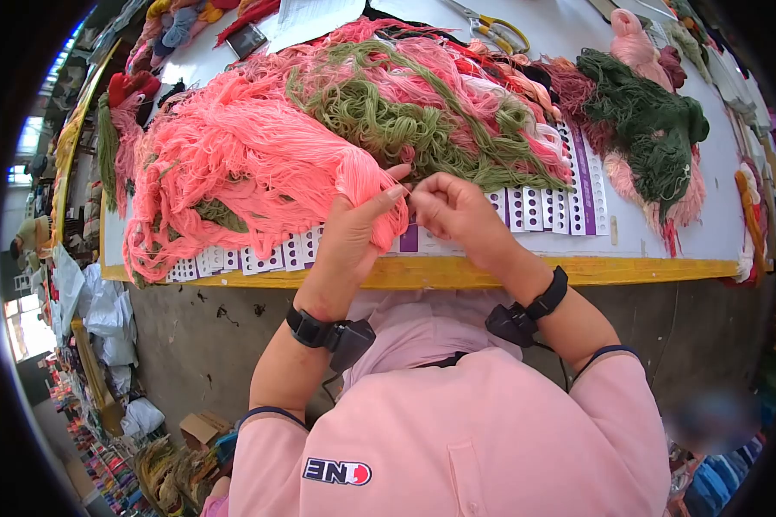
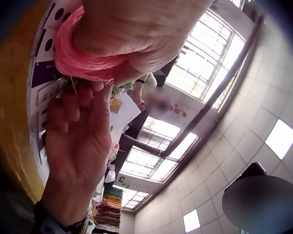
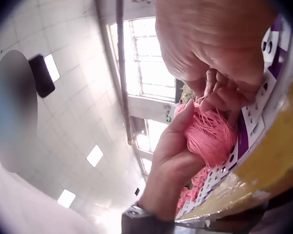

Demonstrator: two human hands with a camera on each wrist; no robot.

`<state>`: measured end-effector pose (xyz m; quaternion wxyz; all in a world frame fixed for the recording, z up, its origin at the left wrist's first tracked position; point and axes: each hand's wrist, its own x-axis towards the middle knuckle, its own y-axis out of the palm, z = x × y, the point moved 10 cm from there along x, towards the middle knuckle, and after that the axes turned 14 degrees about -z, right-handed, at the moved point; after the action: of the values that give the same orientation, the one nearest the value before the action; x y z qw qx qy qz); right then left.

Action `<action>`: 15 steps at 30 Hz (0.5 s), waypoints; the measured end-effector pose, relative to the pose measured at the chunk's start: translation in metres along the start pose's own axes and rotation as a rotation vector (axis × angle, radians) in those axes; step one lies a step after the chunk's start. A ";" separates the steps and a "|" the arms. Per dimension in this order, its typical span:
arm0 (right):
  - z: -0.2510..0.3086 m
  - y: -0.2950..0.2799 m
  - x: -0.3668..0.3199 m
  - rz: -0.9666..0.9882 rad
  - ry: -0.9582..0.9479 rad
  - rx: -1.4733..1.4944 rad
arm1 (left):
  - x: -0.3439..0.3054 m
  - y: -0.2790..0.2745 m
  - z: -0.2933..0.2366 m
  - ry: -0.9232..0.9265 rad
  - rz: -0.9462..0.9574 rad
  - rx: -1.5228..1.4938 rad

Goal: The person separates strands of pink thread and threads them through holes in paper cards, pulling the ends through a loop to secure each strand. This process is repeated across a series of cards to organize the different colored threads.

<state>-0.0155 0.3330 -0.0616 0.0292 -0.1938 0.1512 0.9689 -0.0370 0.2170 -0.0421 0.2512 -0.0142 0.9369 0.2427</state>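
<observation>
Facing each other, left hand (image 1: 356,226) gripping pink yarn (image 1: 241,146), right hand (image 1: 457,214) curled, pinching a thin strand (image 2: 73,87).

Bright daylight floods through paned windows (image 2: 205,53), square lights (image 2: 282,139) glow in the tiled ceiling (image 2: 224,141), grey floor (image 1: 190,362) below

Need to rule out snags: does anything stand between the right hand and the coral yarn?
Nothing visible does: the right hand touches the coral yarn, which the left hand grips; the olive pile lies beyond both hands.
</observation>
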 end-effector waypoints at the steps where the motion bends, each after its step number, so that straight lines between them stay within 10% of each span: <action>1: 0.003 0.005 -0.001 0.004 -0.060 -0.058 | 0.001 -0.001 0.003 -0.018 0.001 0.018; 15: 0.014 0.013 -0.007 0.001 -0.130 -0.018 | 0.001 -0.006 0.007 -0.092 0.072 -0.065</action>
<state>-0.0160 0.3253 -0.0433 0.0367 -0.1306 0.1402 0.9808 -0.0341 0.2155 -0.0507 0.2844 0.0224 0.9160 0.2821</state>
